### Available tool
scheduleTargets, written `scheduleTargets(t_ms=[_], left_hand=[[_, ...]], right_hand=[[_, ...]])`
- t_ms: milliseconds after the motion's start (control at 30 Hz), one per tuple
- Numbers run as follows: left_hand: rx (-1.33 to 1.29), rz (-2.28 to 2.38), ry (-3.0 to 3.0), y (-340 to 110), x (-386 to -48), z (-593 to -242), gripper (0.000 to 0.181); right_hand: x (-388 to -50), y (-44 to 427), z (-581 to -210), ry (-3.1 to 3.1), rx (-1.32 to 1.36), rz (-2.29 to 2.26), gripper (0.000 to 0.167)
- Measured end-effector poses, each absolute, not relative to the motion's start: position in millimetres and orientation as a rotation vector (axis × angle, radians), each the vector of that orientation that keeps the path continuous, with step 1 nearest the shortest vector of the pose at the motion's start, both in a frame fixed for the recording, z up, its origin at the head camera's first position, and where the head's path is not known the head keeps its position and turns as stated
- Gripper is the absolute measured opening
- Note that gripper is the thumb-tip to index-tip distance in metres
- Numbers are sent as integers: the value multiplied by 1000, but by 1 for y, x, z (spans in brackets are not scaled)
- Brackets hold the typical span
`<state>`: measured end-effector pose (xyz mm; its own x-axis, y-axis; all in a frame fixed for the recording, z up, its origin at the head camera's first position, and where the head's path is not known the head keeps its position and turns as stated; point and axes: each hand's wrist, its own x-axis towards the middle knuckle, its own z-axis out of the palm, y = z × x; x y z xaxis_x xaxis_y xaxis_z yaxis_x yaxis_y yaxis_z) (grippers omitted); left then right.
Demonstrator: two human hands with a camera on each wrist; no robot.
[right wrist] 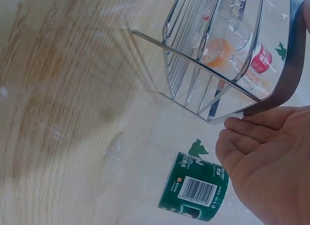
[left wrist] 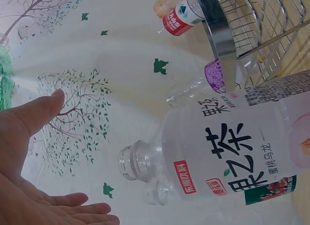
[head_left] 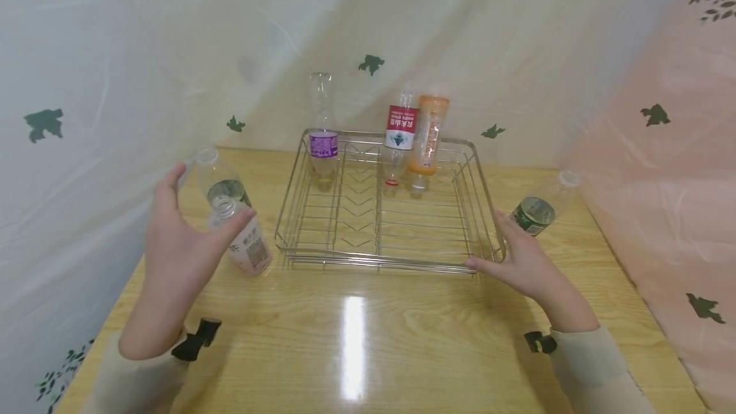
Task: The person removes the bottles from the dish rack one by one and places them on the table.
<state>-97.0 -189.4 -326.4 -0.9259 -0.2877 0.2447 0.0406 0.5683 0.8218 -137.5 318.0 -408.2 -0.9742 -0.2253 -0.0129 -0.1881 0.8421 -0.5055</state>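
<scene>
Head view: left hand [head_left: 181, 254] is hovering with thumb and fingers spread apart, gripping nothing. Its thumb is crossing in front of a pale-labelled bottle [head_left: 251, 248]. That bottle is standing on the wood-grain table [head_left: 437, 344], left of a wire rack [head_left: 374, 262], its clear mouth facing up. Just behind it a green-labelled bottle [head_left: 227, 190] is standing. Right hand [head_left: 523, 264] is grasping the rack's near right corner, thumb lying on the near rim, fingers along the right side. Three bottles are resting neck-down at the rack's far side: a purple-labelled bottle [head_left: 324, 144] at left, a red-and-white-labelled bottle [head_left: 400, 128] and an orange-banded bottle [head_left: 428, 136] close together farther right. A second green bottle [head_left: 533, 214] is standing right of the rack, beyond the hand.

Left wrist view: pale-labelled bottle is showing large black characters, red patches, a tiny green leaf and a pinkish area low down; neck is clear, threaded, uncapped. The open palm is staying apart from it.

Right wrist view: rack is gleaming silver, thin bars running below a broad flat rim. Fingers are touching the rim's underside. The second green bottle's label is displaying a white barcode just beside them.
</scene>
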Motion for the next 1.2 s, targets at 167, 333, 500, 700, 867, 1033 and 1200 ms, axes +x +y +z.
scheduleTargets(t_ms=[167, 333, 500, 700, 867, 1033, 1200], left_hand=[[176, -1293, -2438, -186, -97, -322, 108], [145, -1269, -2427, -183, -95, -317, 107], [104, -1268, -2412, -178, -93, -312, 105], [65, -1326, -2414, -172, -92, -305, 103], [25, -1328, -2397, -167, -94, -302, 104], [-15, -1316, -2401, -163, -97, -302, 106], [-34, -1315, -2424, -160, -100, -300, 105]], right_hand=[[-136, 318, -407, 2948, -323, -792, 122], [-136, 318, -408, 2946, -320, -786, 122], [-136, 319, -408, 2941, -315, -787, 122], [-136, 319, -407, 2936, -312, -800, 123], [-136, 319, -408, 2937, -311, -801, 123], [-136, 319, -407, 2936, -311, -804, 122], [-136, 318, -407, 2935, -319, -798, 122]])
